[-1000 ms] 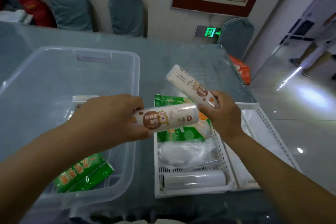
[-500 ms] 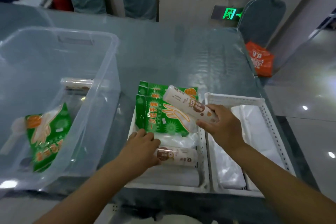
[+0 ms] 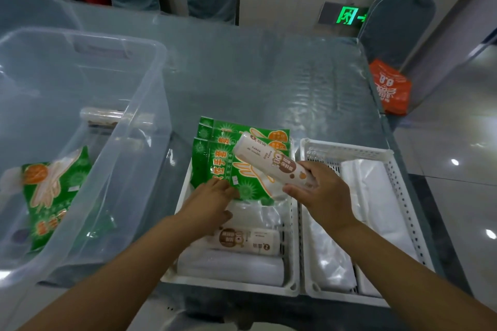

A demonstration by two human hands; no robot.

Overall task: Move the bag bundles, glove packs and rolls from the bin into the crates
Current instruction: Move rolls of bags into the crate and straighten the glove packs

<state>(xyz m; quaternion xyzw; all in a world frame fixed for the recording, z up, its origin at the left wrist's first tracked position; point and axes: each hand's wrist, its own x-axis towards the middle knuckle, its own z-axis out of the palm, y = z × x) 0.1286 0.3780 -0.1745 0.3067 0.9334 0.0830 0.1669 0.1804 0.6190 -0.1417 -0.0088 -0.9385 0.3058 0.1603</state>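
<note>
Mostly done: left crate [image 3: 293, 250] holds glove packs [image 3: 228, 161] at its far end, a roll [image 3: 247, 241] near the front; right crate [image 3: 398, 185] holds bag bundles [image 3: 373, 196]. Right hand [image 3: 326, 193] is clamped on another roll [image 3: 269, 162] above the left crate; left hand [image 3: 212, 196] is loose, fingers apart, on the packs. Left in bin [image 3: 150, 105]: one glove pack [image 3: 53, 196], one roll [image 3: 105, 115]. Plastic-covered table [image 3: 269, 75], chairs, exit sign behind.

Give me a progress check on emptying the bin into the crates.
Done: green glove packs and a printed roll lie in the left crate; white bag bundles fill the right crate. In hand: the right hand holds another roll. Left: a glove pack and a roll remain in the bin.
</note>
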